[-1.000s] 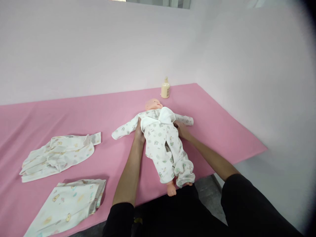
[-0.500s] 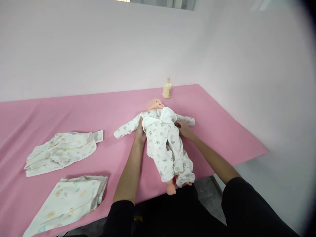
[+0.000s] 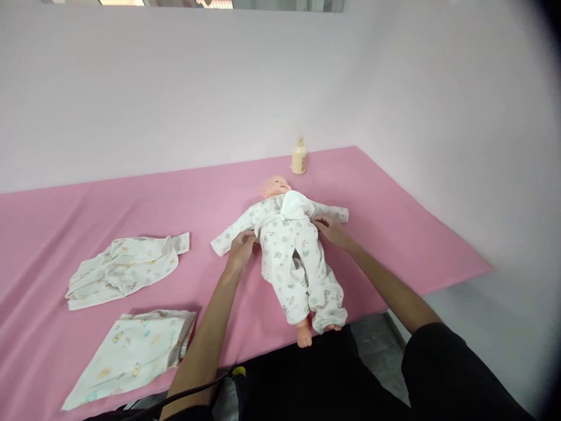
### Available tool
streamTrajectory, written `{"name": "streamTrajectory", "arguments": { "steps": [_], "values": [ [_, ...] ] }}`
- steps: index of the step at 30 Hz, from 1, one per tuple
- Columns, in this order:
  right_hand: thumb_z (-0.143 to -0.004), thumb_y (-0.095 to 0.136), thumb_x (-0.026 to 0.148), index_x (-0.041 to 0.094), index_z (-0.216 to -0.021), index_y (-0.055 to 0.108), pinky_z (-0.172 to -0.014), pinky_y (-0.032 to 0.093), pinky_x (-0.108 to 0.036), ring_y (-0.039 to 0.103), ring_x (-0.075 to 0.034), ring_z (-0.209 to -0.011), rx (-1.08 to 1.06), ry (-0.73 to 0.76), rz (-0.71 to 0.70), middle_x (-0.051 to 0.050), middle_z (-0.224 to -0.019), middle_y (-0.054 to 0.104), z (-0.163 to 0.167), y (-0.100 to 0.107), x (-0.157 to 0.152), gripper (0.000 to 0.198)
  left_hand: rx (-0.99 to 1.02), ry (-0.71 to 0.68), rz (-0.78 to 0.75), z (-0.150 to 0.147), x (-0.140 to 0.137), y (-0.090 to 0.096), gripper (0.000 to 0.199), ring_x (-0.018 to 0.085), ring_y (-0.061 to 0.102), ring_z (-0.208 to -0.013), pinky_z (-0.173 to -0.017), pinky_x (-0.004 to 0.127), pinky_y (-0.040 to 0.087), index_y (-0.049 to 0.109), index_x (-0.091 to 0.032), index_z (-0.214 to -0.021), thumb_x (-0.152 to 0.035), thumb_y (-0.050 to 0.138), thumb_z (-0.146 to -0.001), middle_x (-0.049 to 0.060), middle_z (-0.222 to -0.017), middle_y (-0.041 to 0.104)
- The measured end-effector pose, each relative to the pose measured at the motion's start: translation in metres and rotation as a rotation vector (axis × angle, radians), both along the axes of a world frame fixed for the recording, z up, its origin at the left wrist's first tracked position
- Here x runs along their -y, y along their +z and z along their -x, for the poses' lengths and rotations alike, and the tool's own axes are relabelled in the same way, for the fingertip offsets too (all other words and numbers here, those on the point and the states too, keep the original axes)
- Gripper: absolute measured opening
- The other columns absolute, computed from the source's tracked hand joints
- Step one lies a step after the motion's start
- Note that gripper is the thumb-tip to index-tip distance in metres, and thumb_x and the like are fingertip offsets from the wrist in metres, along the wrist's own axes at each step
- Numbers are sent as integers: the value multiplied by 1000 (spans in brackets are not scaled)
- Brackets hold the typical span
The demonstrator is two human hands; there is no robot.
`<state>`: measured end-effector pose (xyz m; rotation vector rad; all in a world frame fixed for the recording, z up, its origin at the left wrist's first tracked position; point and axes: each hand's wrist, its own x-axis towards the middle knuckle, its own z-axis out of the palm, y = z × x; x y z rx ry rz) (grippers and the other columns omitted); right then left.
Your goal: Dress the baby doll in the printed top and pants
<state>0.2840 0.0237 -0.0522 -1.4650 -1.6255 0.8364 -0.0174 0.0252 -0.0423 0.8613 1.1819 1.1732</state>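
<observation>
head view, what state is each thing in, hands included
doll, clothed, lying on its back
pant legs, on, one bunched
left hand, at the doll's side
right hand, at the doll's side
pump bottle, upright
loose garment, rumpled
printed cloth, folded
pink sheet, spread, creased

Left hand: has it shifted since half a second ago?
Yes: the left hand has moved farther from the bottle, toward the pink sheet's near edge.
</observation>
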Motion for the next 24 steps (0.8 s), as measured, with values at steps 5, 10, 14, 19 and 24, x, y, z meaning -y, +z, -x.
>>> {"name": "streamTrajectory", "arguments": {
  "steps": [5,10,14,19,24],
  "values": [
    [-95,48,36,21,-92,64,-83,47,-36,59,-21,-93,135,-103,-286,-7,-100,65,25,20,11,22,-384,-11,-326,-10,5,28,45,22,55,-103,-94,31,42,65,-24,-113,-28,81,-71,4,-109,63],
    [-99,46,28,18,-103,64,-95,43,-42,55,-26,-103,520,112,-511,-11,-107,63,66,46,30,21,-607,-210,-463,-29,-23,50,20,27,51,-98,-95,33,37,68,-22,-89,-27,79,-72,5,-88,59],
    [-102,38,23,17,-105,65,-93,44,-43,55,-27,-105,694,242,-557,-13,-109,64,98,55,50,28,-686,-254,-583,-30,-29,60,12,26,49,-87,-91,34,36,61,-22,-74,-27,65,-83,6,-82,57],
    [-103,36,26,15,-113,65,-96,44,-45,54,-29,-115,761,211,-576,-16,-120,63,128,47,58,32,-917,-225,-716,-27,-4,74,15,23,52,-82,-83,32,37,61,-22,-89,-29,48,-94,7,-94,59],
    [-94,43,9,12,-109,69,-102,42,-46,57,-30,-114,803,209,-572,-17,-113,67,133,36,36,30,-768,-257,-680,-27,25,76,12,24,52,-83,-88,34,39,64,-23,-93,-30,55,-89,7,-89,60]
  ]
}}
